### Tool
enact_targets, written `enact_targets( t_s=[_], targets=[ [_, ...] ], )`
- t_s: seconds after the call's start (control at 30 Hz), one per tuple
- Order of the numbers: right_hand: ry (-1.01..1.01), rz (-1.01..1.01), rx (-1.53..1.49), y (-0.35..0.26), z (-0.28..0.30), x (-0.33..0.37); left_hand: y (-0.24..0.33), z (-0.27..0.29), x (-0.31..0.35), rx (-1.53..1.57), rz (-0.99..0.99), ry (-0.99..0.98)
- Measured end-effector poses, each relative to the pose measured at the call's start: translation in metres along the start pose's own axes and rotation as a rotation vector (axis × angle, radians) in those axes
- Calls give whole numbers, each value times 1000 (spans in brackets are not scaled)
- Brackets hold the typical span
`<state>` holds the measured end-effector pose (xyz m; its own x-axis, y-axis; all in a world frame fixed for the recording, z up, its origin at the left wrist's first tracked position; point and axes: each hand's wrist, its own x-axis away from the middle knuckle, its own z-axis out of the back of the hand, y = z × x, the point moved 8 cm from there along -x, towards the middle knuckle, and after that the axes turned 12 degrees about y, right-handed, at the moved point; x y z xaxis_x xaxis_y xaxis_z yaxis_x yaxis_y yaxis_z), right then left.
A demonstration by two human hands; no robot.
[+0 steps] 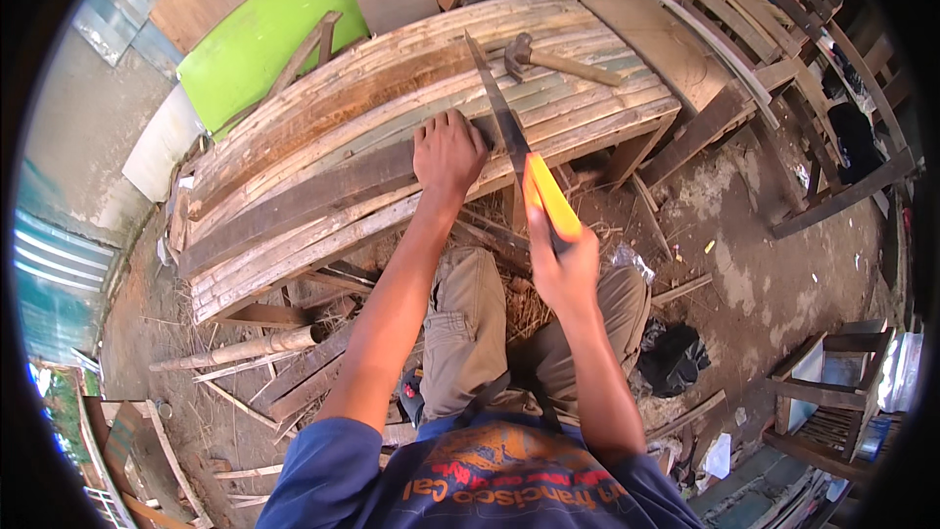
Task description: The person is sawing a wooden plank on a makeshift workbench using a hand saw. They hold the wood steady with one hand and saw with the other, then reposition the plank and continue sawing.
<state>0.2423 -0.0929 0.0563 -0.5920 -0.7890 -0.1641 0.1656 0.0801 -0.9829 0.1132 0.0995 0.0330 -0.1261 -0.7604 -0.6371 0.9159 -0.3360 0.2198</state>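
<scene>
My right hand (566,264) grips the yellow and black handle of a handsaw (505,118). Its dark blade crosses a long dark wooden board (304,198) near the board's right end, pointing away from me. Over that same board my left hand (450,159) is closed, pressing it down just left of the blade. The board lies along the near side of a bench (587,34) topped with bamboo slats. Beyond the blade, to its right, a claw hammer (560,61) with a wooden handle rests on the slats.
Stacked wooden frames (744,10) stand at the far right. A green panel (264,44) leans behind the bench. Scrap wood and a bamboo pole (240,348) litter the ground at left. A black plastic bag (672,358) lies right of my legs, near a wooden stool (832,392).
</scene>
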Motion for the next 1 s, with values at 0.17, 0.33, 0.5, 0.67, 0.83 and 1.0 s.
enact_targets(
  t_s=[0.17,0.33,0.5,0.67,0.83,1.0],
  targets=[
    [-57,75,150,-5,26,60,-11,1,2,-11,9,8],
    [-50,67,110,-33,55,75,-5,-1,9,-49,5,5],
    [6,7,113,-16,-8,-8,-1,-5,-5,-32,-27,-12],
    [-29,101,150,-36,65,98,-10,-3,6,-78,21,-46],
    [7,36,61,-6,-4,-6,-1,-7,-4,4,8,-2],
    [-107,215,294,-17,12,53,-19,-3,1,-23,16,14]
  ],
)
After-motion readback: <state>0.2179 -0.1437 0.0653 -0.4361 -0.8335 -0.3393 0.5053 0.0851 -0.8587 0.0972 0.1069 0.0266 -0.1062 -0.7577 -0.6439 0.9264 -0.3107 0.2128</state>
